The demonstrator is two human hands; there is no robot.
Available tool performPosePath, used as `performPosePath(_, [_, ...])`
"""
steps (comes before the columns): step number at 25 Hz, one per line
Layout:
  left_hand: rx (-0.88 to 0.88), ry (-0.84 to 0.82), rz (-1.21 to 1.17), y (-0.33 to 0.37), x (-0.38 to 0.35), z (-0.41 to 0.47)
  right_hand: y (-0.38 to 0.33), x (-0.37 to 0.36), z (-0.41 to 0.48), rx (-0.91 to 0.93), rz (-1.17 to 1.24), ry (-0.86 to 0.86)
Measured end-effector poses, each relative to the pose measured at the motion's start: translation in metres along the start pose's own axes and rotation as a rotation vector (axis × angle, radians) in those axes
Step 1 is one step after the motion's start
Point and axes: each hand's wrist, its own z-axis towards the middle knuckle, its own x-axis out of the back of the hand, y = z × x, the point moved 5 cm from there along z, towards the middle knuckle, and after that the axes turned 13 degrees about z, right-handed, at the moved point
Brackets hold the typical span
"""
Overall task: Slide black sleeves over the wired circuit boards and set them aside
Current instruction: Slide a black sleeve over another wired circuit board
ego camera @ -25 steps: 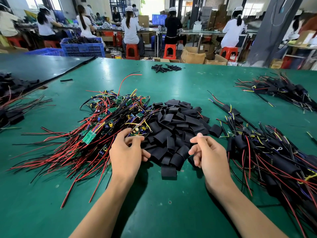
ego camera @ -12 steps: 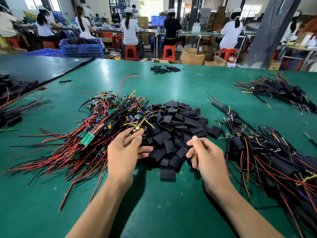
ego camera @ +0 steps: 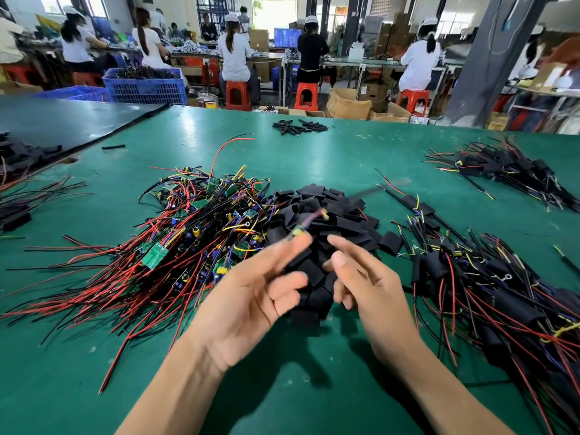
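Observation:
My left hand [ego camera: 251,296] is raised over the green table [ego camera: 314,387] and pinches a small wired circuit board [ego camera: 298,232] at its fingertips; the board and its wires are blurred by motion. My right hand [ego camera: 361,277] hovers beside it with thumb and forefinger extended and nothing visibly held. Beyond both hands lies the heap of flat black sleeves [ego camera: 326,215]. Left of the heap sits the tangle of bare green boards with red and black wires [ego camera: 188,240]. To the right lies a pile of boards in black sleeves [ego camera: 489,284].
A second sleeved pile [ego camera: 508,174] lies at the far right, and a small bunch of black tubes [ego camera: 298,126] at the far edge. Dark parts and wires [ego camera: 15,196] lie at the left by a black mat [ego camera: 62,120]. Seated workers and blue crates [ego camera: 144,86] fill the background.
My left hand has lifted off the wire tangle with a board at its fingertips and turned palm inward. My right hand has risen off the sleeve heap and opened toward it.

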Motion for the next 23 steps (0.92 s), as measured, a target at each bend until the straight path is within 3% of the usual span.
performPosePath(3, [0.143,-0.214,0.130,-0.014,-0.014,-0.005,-0.004,-0.001,0.000,0.007,0.041,0.031])
performPosePath(6, [0.280,-0.325,0.123,-0.019,-0.017,-0.011,-0.001,0.003,0.003,-0.057,0.166,0.051])
performPosePath(8, [0.266,-0.258,0.196,-0.018,-0.014,-0.010,-0.001,0.005,0.004,-0.116,0.159,0.036])
performPosePath(10, [0.156,-0.067,0.327,-0.016,-0.007,-0.004,-0.002,0.005,0.005,-0.138,0.090,-0.052])
performPosePath(12, [0.061,0.012,0.414,-0.017,-0.005,0.000,-0.003,0.000,0.002,-0.125,-0.020,-0.143])
performPosePath(17, [-0.016,-0.031,0.494,-0.024,-0.011,0.002,0.000,-0.006,-0.006,-0.069,-0.191,-0.173])
performPosePath(21, [-0.067,-0.122,0.595,-0.024,-0.013,0.001,0.002,-0.004,-0.004,-0.103,-0.205,-0.178])
performPosePath(23, [-0.061,-0.110,0.531,-0.023,-0.014,0.001,0.004,-0.002,-0.003,-0.113,-0.195,-0.170])
